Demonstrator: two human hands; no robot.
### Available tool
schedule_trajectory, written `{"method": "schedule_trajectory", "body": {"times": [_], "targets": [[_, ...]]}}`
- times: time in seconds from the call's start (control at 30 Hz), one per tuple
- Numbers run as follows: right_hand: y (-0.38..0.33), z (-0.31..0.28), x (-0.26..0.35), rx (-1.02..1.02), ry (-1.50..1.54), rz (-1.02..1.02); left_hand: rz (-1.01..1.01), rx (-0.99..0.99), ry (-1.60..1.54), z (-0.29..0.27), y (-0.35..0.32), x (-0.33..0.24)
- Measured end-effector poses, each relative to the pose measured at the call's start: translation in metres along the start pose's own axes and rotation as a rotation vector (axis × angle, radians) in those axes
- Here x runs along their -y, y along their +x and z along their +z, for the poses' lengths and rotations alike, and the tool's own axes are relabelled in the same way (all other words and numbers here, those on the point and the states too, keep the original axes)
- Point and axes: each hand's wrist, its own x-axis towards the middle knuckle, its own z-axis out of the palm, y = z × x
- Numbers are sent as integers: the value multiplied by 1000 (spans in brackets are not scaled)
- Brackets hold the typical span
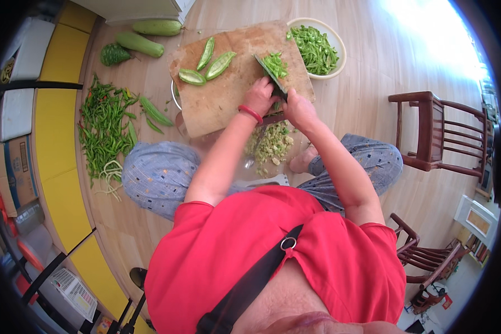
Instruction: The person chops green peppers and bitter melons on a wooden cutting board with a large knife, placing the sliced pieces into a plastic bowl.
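Note:
My right hand (pixel 299 109) grips the handle of a kitchen knife (pixel 273 75), whose dark blade points away and to the left over a wooden cutting board (pixel 228 106). Close against the blade, my left hand (pixel 260 97), with a red bracelet at the wrist, has its fingers curled down on a piece of bitter melon, mostly hidden; a bit of green shows beside the fingers. Thin green slices (pixel 276 65) lie just right of the blade. Several hollowed bitter melon halves (pixel 219 65) rest on the board's far left part.
A pale bowl (pixel 341 46) of green slices stands beyond the board's right corner. Scooped-out seeds and pith (pixel 274 143) lie below the board. Left on the floor are a pile of green chillies (pixel 103 125) and long gourds (pixel 140 43). Wooden chairs (pixel 428 131) stand right.

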Motion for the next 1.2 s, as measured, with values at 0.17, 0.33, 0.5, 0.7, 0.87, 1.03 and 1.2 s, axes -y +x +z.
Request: {"method": "schedule_trajectory", "body": {"times": [0.17, 0.33, 0.5, 0.7, 0.87, 1.03, 1.2], "targets": [[-20, -9, 4, 82, -12, 1, 21, -107, -208, 6, -4, 14], [-1, 3, 3, 31, -1, -2, 80, -113, -33, 7, -6, 7], [-18, -6, 1, 48, 0, -18, 25, -150, -94, 5, -7, 7], [-2, 10, -3, 25, -9, 39, 37, -127, -15, 9, -7, 8], [-24, -4, -1, 82, 9, -5, 65, -214, -69, 9, -8, 10], [-13, 5, -4, 43, -6, -22, 77, -209, 15, 9, -8, 9], [-19, -6, -2, 52, -7, -16, 50, -191, -25, 4, -6, 3]]}}
